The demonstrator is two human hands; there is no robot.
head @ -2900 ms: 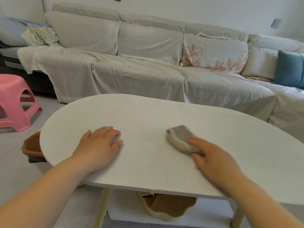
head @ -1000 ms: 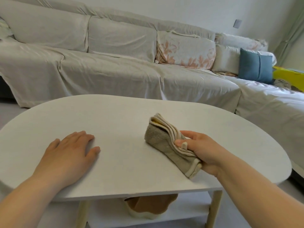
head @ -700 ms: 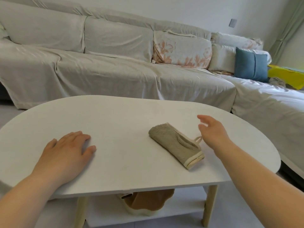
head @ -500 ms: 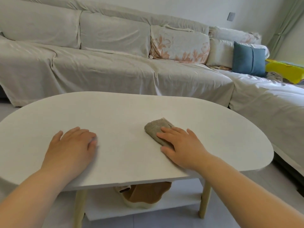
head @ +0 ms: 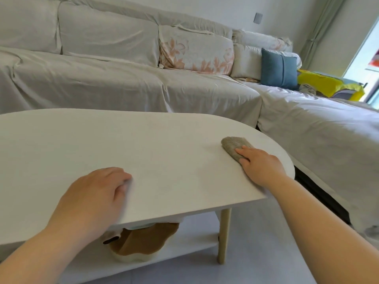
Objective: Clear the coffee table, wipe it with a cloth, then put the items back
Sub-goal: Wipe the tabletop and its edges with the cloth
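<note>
A white oval coffee table (head: 155,148) fills the middle of the head view. A folded grey-brown cloth (head: 232,147) lies near its right end. My right hand (head: 259,168) presses flat on the near part of the cloth, fingers straight. My left hand (head: 96,193) rests palm down on the tabletop near the front edge, holding nothing, its fingers slightly bent.
A brown and cream scalloped dish (head: 141,245) sits on the lower shelf (head: 184,250) under the table. A covered L-shaped sofa (head: 127,83) runs behind and to the right, with a floral cushion (head: 195,51) and a blue cushion (head: 279,68). Grey floor (head: 256,261) lies beyond the right end.
My right hand set the cloth down flat, pressed on it and slid it from the table's middle to the right end. My left hand stayed on the tabletop.
</note>
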